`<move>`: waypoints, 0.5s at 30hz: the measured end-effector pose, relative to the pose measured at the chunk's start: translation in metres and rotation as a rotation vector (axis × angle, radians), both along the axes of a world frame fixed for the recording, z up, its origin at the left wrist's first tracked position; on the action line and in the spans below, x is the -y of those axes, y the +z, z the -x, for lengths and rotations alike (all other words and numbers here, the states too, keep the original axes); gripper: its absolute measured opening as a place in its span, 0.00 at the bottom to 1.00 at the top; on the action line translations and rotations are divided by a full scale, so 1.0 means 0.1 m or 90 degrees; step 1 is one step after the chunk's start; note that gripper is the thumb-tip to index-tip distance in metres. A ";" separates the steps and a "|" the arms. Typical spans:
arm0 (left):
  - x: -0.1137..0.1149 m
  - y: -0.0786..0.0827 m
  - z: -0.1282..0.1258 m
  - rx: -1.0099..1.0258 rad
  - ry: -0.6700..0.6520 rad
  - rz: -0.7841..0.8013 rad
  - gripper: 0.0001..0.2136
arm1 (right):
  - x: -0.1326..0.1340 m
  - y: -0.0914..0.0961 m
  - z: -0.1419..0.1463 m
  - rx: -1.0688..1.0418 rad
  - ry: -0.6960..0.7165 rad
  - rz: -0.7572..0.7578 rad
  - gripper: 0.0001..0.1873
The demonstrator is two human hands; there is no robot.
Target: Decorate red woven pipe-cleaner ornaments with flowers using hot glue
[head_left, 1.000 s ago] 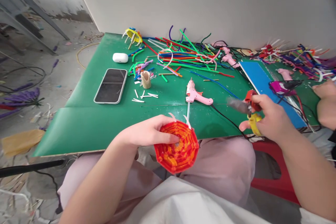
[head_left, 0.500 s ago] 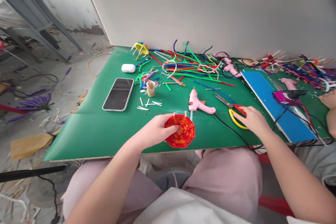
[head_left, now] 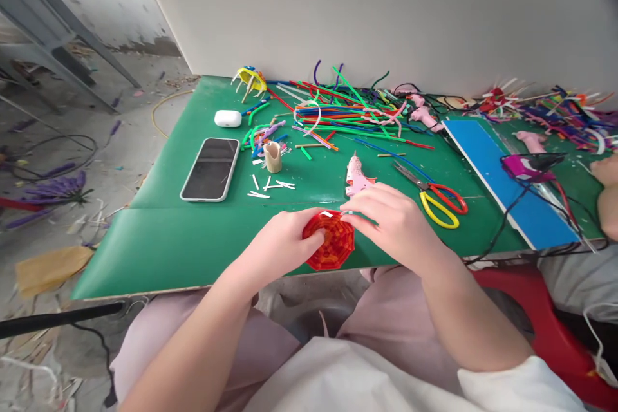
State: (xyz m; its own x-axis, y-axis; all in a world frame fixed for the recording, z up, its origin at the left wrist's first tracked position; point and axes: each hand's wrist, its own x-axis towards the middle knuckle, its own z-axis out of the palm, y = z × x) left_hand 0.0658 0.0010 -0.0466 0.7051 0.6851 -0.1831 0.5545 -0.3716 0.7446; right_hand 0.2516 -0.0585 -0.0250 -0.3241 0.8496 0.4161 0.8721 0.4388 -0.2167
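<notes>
A red and orange woven disc (head_left: 329, 246) sits at the near edge of the green table (head_left: 159, 232). My left hand (head_left: 280, 246) grips its left side, fingers curled round the rim. My right hand (head_left: 386, 222) pinches the disc's upper right edge, where a short white stub sticks out. Just behind my right hand lies a pink glue gun (head_left: 355, 175), partly hidden by my fingers. Red and yellow scissors (head_left: 434, 199) rest flat on the table to the right, clear of both hands.
A phone (head_left: 211, 168), a white earbud case (head_left: 228, 118), a small beige tube (head_left: 273, 156) and white offcuts lie at left. Several coloured sticks (head_left: 347, 109) are heaped at the back. A blue board (head_left: 502, 174) and a purple glue gun (head_left: 524, 165) lie right, by another person's hand (head_left: 607, 170).
My right hand set the scissors down on the table and came left to the disc's edge. My left hand brought the disc up from my lap to the table edge.
</notes>
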 end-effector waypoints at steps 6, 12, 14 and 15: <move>-0.01 -0.02 0.02 -0.020 -0.002 -0.025 0.13 | -0.05 -0.03 -0.02 0.024 -0.012 0.011 0.05; 0.00 0.01 0.01 -0.021 0.005 -0.041 0.15 | -0.04 -0.12 0.01 -0.037 -0.032 -0.006 0.05; 0.00 0.02 0.01 -0.025 0.005 -0.045 0.16 | -0.03 -0.16 0.03 -0.065 -0.048 -0.018 0.06; 0.00 0.02 0.01 -0.027 0.005 -0.048 0.16 | -0.03 -0.18 0.04 -0.079 -0.055 -0.025 0.06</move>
